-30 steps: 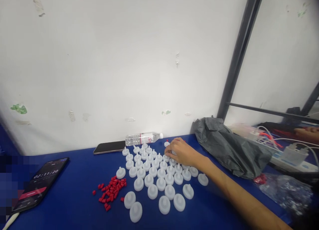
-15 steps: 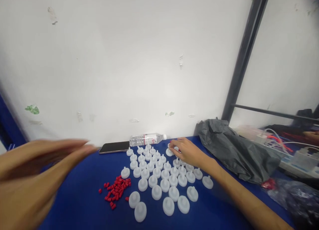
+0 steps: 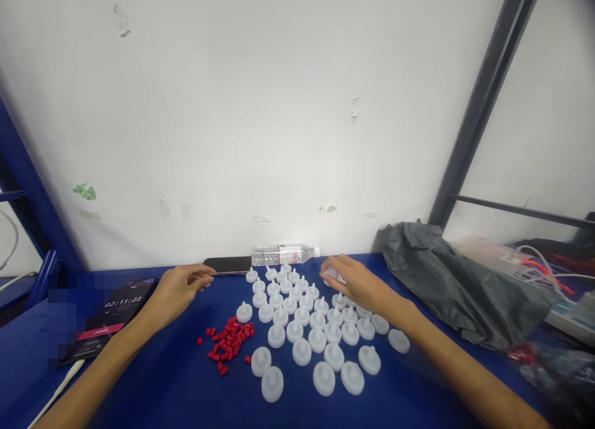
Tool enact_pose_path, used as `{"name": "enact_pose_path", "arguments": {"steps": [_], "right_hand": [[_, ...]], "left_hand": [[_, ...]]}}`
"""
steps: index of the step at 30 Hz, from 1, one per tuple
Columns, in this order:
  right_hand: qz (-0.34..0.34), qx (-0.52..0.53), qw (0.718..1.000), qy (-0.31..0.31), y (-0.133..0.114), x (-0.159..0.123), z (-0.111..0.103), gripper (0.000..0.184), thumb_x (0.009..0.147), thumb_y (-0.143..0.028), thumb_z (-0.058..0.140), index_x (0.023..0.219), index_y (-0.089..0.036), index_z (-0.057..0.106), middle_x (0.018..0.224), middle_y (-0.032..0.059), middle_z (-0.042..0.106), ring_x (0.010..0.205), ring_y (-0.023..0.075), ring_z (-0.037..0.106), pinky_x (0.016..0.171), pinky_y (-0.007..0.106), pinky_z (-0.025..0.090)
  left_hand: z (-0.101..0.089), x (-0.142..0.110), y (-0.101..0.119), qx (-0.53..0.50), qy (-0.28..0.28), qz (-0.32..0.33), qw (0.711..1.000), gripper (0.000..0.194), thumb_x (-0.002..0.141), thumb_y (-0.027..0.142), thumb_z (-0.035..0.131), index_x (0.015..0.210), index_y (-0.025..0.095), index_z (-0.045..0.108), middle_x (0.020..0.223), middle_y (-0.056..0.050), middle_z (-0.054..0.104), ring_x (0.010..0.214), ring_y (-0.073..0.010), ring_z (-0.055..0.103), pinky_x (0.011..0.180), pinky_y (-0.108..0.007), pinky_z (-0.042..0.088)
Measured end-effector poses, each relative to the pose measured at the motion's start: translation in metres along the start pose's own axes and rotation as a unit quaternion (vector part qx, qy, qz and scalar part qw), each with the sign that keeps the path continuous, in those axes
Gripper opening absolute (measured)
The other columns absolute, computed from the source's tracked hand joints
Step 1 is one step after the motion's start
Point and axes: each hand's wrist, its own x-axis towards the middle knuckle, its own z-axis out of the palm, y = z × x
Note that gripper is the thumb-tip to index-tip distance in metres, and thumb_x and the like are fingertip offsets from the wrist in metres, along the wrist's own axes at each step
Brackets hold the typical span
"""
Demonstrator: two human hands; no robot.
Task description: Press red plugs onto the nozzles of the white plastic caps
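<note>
My right hand is at the far end of the spread of white nozzle caps, its fingers curled round one white cap that is mostly covered. My left hand hovers over the left part of the table, near the dark phone at the back. Its fingers are bent and pressed together; whether anything is between them is hidden. The white caps are round discs with a short spout, most standing spout up. A loose pile of small red caps lies left of them.
Against the wall lie a clear water bottle and a dark phone. At the left is another phone showing a timer, with a white cable. A grey plastic bag and cables occupy the right.
My left hand has swung from the near left, close to the camera, out over the table, and its fingers have closed. My right hand stays among the far white caps. The view has shifted left.
</note>
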Motion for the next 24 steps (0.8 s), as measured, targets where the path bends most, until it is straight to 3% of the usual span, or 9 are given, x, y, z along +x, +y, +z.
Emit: {"name": "enact_pose_path", "arguments": {"steps": [4, 8, 12, 18, 24], "right_hand": [[-0.022, -0.012, 1.0, 0.001, -0.004, -0.001, 0.0, 0.016, 0.102, -0.035, 0.046, 0.112, -0.026, 0.055, 0.103, 0.0047, 0.068, 0.092, 0.0214, 0.064, 0.078, 0.034, 0.05], [-0.038, -0.021, 0.999, 0.013, -0.01, -0.003, 0.003, 0.017, 0.102, -0.04, 0.047, 0.107, -0.024, 0.051, 0.096, 0.004, 0.067, 0.085, 0.0208, 0.062, 0.076, 0.034, 0.047], [-0.068, -0.024, 0.997, 0.019, -0.017, -0.004, 0.004, 0.024, 0.101, -0.046, 0.049, 0.093, -0.024, 0.048, 0.087, 0.0032, 0.065, 0.078, 0.0206, 0.058, 0.075, 0.034, 0.044], [-0.112, -0.021, 0.993, 0.012, -0.024, -0.006, 0.001, 0.024, 0.102, -0.045, 0.046, 0.09, -0.024, 0.047, 0.081, 0.0004, 0.064, 0.078, 0.0191, 0.059, 0.085, 0.036, 0.042], [-0.119, -0.025, 0.992, 0.011, -0.029, -0.006, 0.001, 0.029, 0.102, -0.049, 0.044, 0.088, -0.024, 0.049, 0.079, 0.0011, 0.063, 0.079, 0.0197, 0.059, 0.08, 0.034, 0.043]], "left_hand": [[0.008, -0.002, 0.003, 0.004, -0.037, 0.049, 0.998, 0.035, 0.089, 0.04, 0.041, 0.104, 0.022, 0.067, 0.1, -0.006, 0.071, 0.086, -0.024, 0.063, 0.079, -0.033, 0.047], [0.016, -0.007, 0.014, 0.016, -0.073, 0.069, 0.995, 0.036, 0.092, 0.037, 0.034, 0.103, 0.02, 0.064, 0.08, -0.003, 0.065, 0.077, -0.0237, 0.059, 0.076, -0.034, 0.043], [0.021, -0.013, 0.02, 0.006, -0.129, 0.07, 0.989, 0.035, 0.088, 0.042, 0.047, 0.108, 0.019, 0.063, 0.07, 0.0, 0.063, 0.068, -0.0219, 0.058, 0.068, -0.033, 0.041], [0.023, -0.017, 0.025, -0.022, -0.204, 0.072, 0.976, 0.036, 0.082, 0.05, 0.057, 0.085, 0.016, 0.07, 0.074, -0.003, 0.068, 0.071, -0.0213, 0.06, 0.065, -0.03, 0.044], [0.025, -0.016, 0.024, -0.027, -0.219, 0.076, 0.972, 0.033, 0.081, 0.047, 0.061, 0.083, 0.016, 0.072, 0.072, -0.003, 0.069, 0.068, -0.0202, 0.061, 0.063, -0.029, 0.044]]}}
